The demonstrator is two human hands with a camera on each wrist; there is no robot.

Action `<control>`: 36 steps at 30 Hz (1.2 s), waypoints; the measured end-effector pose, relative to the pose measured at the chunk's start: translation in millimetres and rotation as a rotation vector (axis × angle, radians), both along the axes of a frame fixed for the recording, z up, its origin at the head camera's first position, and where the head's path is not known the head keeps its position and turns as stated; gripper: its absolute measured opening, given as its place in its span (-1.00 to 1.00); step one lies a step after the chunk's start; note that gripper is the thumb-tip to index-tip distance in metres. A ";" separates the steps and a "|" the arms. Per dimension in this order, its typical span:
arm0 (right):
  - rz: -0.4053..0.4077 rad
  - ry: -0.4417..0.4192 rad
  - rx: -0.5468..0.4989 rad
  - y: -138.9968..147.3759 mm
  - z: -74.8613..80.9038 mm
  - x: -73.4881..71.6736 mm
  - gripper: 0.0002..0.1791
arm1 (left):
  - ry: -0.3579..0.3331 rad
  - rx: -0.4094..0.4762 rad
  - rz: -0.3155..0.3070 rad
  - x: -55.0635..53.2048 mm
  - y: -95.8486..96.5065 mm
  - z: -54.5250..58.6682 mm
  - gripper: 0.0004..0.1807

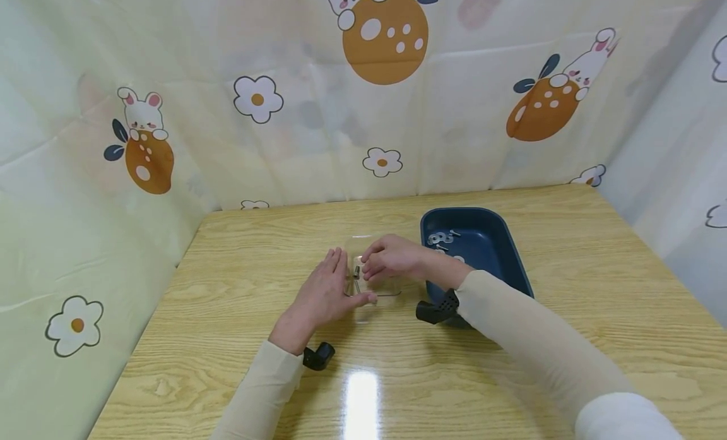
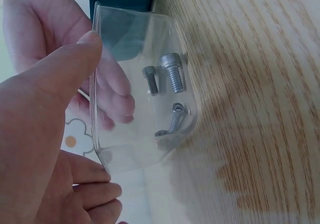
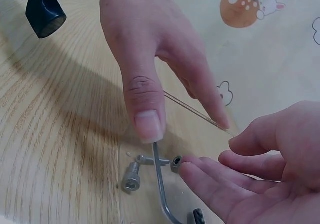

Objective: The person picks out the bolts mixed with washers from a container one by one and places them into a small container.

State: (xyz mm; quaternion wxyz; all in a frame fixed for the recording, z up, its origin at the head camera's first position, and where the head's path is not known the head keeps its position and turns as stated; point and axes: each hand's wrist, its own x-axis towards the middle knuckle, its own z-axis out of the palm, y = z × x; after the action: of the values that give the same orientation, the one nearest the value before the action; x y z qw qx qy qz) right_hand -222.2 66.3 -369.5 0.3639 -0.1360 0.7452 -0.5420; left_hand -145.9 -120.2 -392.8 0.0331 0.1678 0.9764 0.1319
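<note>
My left hand point(image 1: 320, 295) rests against a clear plastic box point(image 2: 135, 22), thumb over the near rim and straight fingers along its left side. Inside lie several metal bolts, among them a thick socket-head bolt point(image 2: 171, 72) and a shorter, thinner one point(image 2: 151, 79). From the right, my right hand point(image 1: 397, 257) reaches into the box. In the right wrist view its fingers point(image 3: 215, 184) are loosely bent close to a bolt head point(image 3: 176, 162), with the thumb apart and nothing seen between them. Through the clear wall, the left wrist view shows these fingertips above the bolts.
A dark blue bin point(image 1: 502, 228) stands right of the box, under my right forearm. Pale washers point(image 1: 437, 238) and a few bolts point(image 1: 455, 233) lie along its left side. Both stand on a wooden table point(image 1: 255, 238); a patterned curtain point(image 1: 307, 149) hangs behind it.
</note>
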 end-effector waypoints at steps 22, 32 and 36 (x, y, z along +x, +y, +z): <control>-0.055 0.020 -0.080 36.4 16.7 -7.6 -0.59 | -0.042 0.028 0.033 -0.5 0.5 5.5 0.25; -0.105 0.068 -0.095 68.5 25.2 -16.6 -0.58 | 0.014 0.006 -0.022 -4.2 13.4 14.0 0.22; -0.140 0.060 -0.093 84.1 25.3 -20.0 -0.58 | 0.018 0.001 -0.031 -5.0 21.2 17.0 0.22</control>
State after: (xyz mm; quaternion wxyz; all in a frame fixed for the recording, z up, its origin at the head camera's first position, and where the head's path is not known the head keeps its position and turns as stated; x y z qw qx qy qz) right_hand -242.2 150.4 -344.2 0.2961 -0.1166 0.7374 -0.5958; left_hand -150.9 -99.0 -375.8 0.0264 0.1843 0.9738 0.1302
